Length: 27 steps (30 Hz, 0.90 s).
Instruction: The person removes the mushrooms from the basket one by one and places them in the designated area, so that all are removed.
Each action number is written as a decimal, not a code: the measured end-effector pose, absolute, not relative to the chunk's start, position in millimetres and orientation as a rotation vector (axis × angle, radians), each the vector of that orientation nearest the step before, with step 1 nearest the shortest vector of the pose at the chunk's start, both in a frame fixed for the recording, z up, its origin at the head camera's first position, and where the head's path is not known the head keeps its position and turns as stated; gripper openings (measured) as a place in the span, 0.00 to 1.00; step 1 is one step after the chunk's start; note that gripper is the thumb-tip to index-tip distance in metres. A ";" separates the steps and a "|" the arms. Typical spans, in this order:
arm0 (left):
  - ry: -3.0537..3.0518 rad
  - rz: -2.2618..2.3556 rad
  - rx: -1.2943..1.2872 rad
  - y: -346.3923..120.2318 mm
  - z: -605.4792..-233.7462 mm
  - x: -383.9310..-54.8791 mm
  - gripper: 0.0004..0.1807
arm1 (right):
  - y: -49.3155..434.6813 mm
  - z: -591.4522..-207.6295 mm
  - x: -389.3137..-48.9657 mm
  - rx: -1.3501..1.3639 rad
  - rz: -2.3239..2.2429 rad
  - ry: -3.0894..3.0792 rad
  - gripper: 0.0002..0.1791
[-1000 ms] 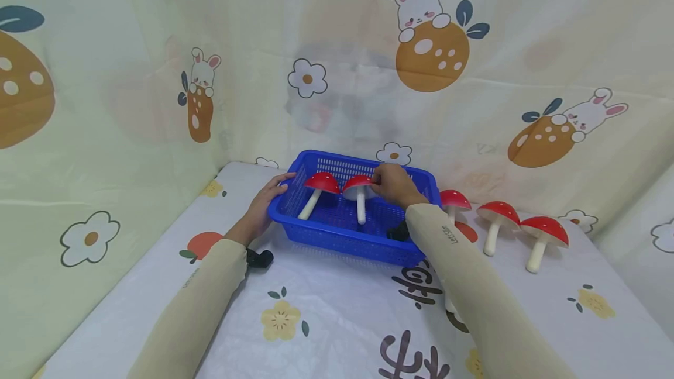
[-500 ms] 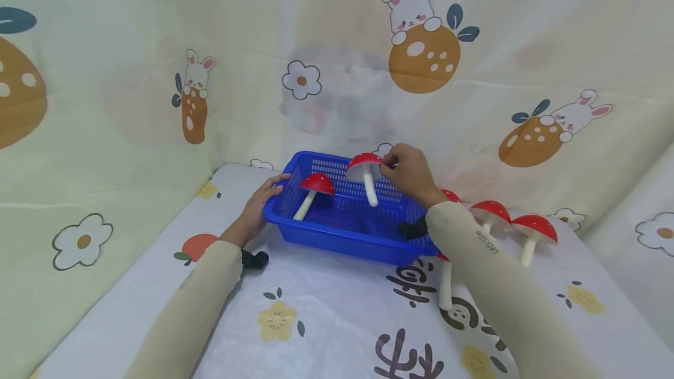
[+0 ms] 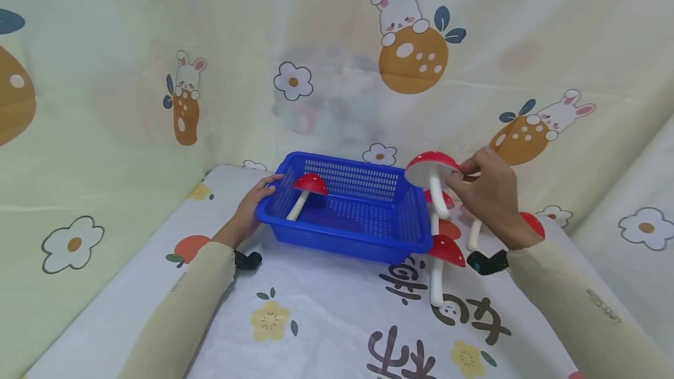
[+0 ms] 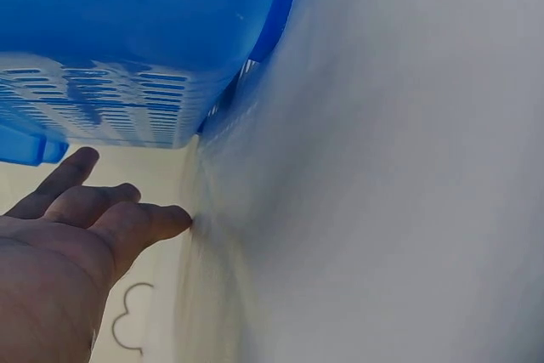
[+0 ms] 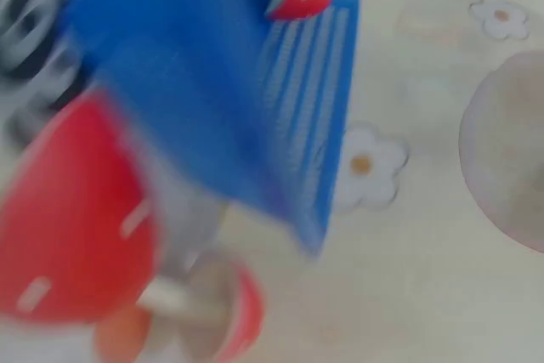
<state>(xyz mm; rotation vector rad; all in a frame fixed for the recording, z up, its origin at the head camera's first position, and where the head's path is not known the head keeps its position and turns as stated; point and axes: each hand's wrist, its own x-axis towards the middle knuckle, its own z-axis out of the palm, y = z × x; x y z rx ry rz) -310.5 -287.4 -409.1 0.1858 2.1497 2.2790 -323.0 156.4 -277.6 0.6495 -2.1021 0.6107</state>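
Observation:
My right hand (image 3: pixel 487 195) pinches a toy mushroom (image 3: pixel 436 192) by the edge of its red cap. It hangs in the air past the right end of the blue basket (image 3: pixel 337 244), stem down. The pale underside of a mushroom cap (image 5: pixel 510 155) shows at the right edge of the right wrist view. Inside the basket, one red-capped mushroom (image 3: pixel 310 185) leans at the left end. My left hand (image 3: pixel 247 212) rests at the basket's left rim. In the left wrist view its fingers (image 4: pixel 140 223) are extended beside the basket wall (image 4: pixel 102 95).
Right of the basket, a mushroom (image 3: pixel 446 250) lies close to its front corner and another (image 3: pixel 439 199) sits behind. Farther right, a stem (image 3: pixel 474 235) and a red cap (image 3: pixel 533 224) show partly behind my right hand. Printed cloth (image 3: pixel 337 104) hangs behind the table.
My right hand has lifted the mushroom out of the basket and carried it right, beyond the basket's end. The left hand stays at the left rim.

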 end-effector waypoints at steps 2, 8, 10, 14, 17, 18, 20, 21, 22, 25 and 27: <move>2.155 2.273 0.187 -287.0 -409.7 -310.6 0.27 | 175.7 -284.5 -314.2 0.641 0.527 -2.097 0.09; 2.141 2.271 0.175 -286.0 -411.1 -311.0 0.27 | 228.5 -308.1 -293.2 0.602 0.343 -2.112 0.15; 2.143 2.274 0.174 -286.3 -411.3 -311.1 0.27 | 241.5 -317.1 -289.9 0.581 0.315 -2.139 0.16; 2.139 2.284 0.187 -286.5 -410.8 -311.5 0.27 | 261.8 -339.2 -286.5 0.560 0.262 -2.211 0.17; 2.132 2.282 0.181 -286.4 -410.1 -311.4 0.26 | 271.8 -358.3 -283.3 0.586 0.182 -2.238 0.22; 2.138 2.280 0.176 -286.4 -410.0 -311.4 0.26 | 274.0 -364.2 -282.4 0.607 0.153 -2.235 0.26; 2.144 2.278 0.174 -287.2 -410.0 -311.5 0.26 | 276.2 -375.1 -280.0 0.639 0.090 -2.244 0.29; 2.147 2.279 0.170 -287.4 -410.0 -311.5 0.26 | 276.7 -380.0 -278.6 0.656 0.055 -2.248 0.30; 2.152 2.278 0.164 -287.6 -410.0 -311.5 0.26 | 276.5 -384.0 -277.1 0.673 0.024 -2.256 0.30; 2.157 2.273 0.168 -287.9 -409.9 -311.6 0.26 | 275.0 -392.7 -271.9 0.708 -0.053 -2.299 0.27; 2.150 2.275 0.160 -287.3 -409.7 -311.8 0.26 | 274.0 -395.2 -268.4 0.710 -0.074 -2.339 0.26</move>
